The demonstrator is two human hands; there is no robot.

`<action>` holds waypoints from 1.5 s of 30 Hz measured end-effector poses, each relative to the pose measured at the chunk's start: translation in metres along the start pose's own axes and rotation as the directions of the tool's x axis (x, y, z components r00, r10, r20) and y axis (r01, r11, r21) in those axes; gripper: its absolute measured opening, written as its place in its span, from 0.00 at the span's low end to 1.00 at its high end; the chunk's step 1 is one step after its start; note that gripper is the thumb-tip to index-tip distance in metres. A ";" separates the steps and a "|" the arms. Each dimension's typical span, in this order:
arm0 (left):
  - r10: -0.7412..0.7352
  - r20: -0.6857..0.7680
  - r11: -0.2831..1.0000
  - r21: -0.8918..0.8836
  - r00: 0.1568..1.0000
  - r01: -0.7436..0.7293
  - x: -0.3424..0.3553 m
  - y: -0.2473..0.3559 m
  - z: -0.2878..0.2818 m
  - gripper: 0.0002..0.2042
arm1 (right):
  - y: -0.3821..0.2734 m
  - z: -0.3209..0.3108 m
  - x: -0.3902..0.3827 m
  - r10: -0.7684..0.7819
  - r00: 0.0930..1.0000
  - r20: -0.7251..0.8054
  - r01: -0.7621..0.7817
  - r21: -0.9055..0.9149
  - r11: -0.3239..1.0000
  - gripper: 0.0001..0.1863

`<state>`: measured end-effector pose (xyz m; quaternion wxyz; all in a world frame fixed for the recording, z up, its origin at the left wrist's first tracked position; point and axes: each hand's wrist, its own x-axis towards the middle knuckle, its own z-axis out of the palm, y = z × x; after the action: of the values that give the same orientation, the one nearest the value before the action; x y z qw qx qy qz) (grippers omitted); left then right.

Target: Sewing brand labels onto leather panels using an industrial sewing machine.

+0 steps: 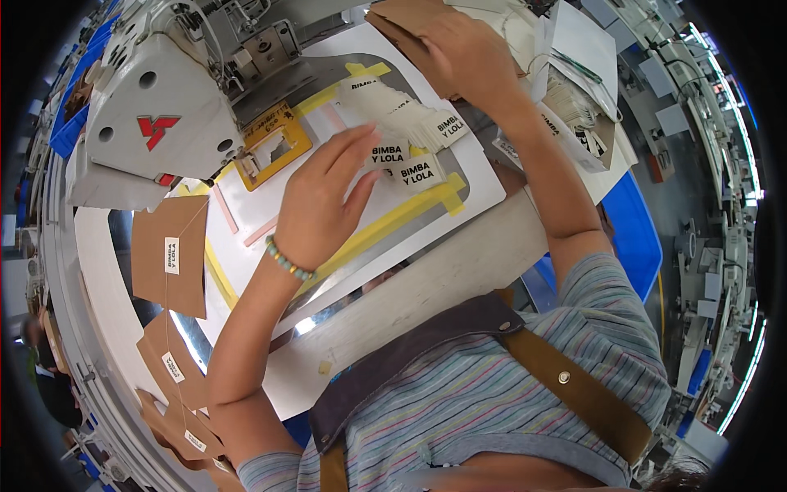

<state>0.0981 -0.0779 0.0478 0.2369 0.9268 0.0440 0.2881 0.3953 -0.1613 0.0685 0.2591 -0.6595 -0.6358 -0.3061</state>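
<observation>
Striped shirt nearest, two hands beyond at labels and brown pieces

In the head view, the striped shirt (443,394) and a brown strap (590,402) fill the lower edge. At right, a cardboard box (608,135) holds packed white labels; a blue bin (643,234) sits lower, partly covered by the arm, its contents impossible to make out.

Across the bench (434,262), loose labels (402,123) lie heaped on a yellow-taped board (479,184). The left hand (328,184) is loose, fingers spread beside the heap; blur hides whether the fingertips touch it. The right hand (471,53) lies over brown pieces (399,23) at the top; its grip cannot be told. The sewing machine (164,107) hides part of the board.
</observation>
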 end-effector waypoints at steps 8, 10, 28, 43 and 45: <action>-0.225 -0.329 0.973 -0.132 0.917 0.191 0.087 -0.031 0.059 0.27 | -0.035 0.006 -0.002 -0.308 0.951 0.009 0.307 0.014 0.951 0.12; -0.142 -0.337 0.990 -0.063 0.931 0.128 0.088 -0.041 0.062 0.20 | -0.038 0.002 -0.010 -0.248 0.969 0.009 0.242 0.189 0.952 0.12; 0.116 0.045 0.691 0.714 0.992 -0.113 -0.082 -0.066 -0.030 0.08 | -0.085 0.026 -0.007 -0.455 0.885 0.096 0.431 0.201 0.880 0.05; -0.403 0.008 0.762 0.556 0.915 0.331 -0.153 -0.020 -0.062 0.28 | -0.119 0.003 -0.056 -0.327 0.707 0.627 0.177 0.291 0.940 0.36; -0.395 -0.014 0.773 0.535 0.918 0.341 -0.154 -0.018 -0.060 0.28 | -0.118 0.002 -0.058 -0.322 0.746 0.583 0.152 0.322 0.935 0.37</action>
<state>-0.0619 -0.0706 0.0043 0.0273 0.9421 0.2900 0.1664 0.2773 -0.1920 0.0191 0.0735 -0.5977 -0.7982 -0.0160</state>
